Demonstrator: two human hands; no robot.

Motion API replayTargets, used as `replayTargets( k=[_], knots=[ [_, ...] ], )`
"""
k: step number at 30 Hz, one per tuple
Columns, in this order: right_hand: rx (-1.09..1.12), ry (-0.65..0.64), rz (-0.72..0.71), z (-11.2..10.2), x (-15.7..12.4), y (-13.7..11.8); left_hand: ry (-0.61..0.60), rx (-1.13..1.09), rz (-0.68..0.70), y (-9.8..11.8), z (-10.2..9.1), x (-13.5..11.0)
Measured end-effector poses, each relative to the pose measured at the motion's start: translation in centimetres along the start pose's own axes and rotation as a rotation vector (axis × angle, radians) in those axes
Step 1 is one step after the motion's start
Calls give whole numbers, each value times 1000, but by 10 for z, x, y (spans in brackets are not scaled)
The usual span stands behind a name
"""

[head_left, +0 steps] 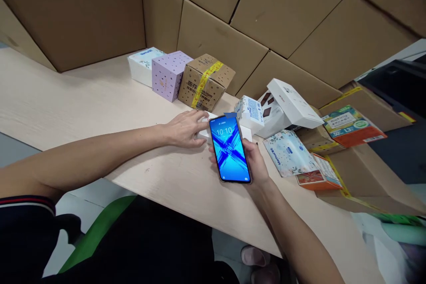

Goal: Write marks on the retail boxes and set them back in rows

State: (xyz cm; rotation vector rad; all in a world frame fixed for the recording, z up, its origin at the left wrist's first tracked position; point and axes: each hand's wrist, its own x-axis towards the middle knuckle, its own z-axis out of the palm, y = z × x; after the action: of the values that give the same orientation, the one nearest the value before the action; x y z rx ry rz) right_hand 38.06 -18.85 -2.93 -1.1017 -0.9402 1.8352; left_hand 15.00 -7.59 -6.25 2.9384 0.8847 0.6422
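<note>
A smartphone (230, 151) lies in my right hand (257, 159), its lit blue screen showing 10:10. The fingers wrap round the phone's back and edges. Partly behind it, a flat white box (246, 134) rests on the table. My left hand (186, 129) is at the box's left end, with the thumb on the near side and the fingers on the far side. The phone hides the middle of the box. Just beyond stands a small tissue pack (250, 113) in white and blue.
Behind are a brown carton with yellow tape (204, 83), a purple box (169, 75) and a white floral box (143, 66). To the right are a tilted white box (293, 102), a floral tissue pack (289, 153) and an orange-green box (353, 126). Large cardboard boxes (213, 26) wall the back.
</note>
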Motion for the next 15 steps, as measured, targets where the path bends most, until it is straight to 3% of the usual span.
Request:
replayTargets(
  k=[4,9,12,15],
  knots=[
    [-628,-88,-191,0,-30,2,-70,-112,-48,-14,7,2],
    [-1491,-125,-445,20,-54,15,-134,-182,-52,-20,8,4],
    [-1735,-133,-544,26,-52,31,-121,-243,-77,-15,5,5],
    [-1782,-150,-610,23,-47,42,-156,-312,-133,-8,1,4]
  ],
)
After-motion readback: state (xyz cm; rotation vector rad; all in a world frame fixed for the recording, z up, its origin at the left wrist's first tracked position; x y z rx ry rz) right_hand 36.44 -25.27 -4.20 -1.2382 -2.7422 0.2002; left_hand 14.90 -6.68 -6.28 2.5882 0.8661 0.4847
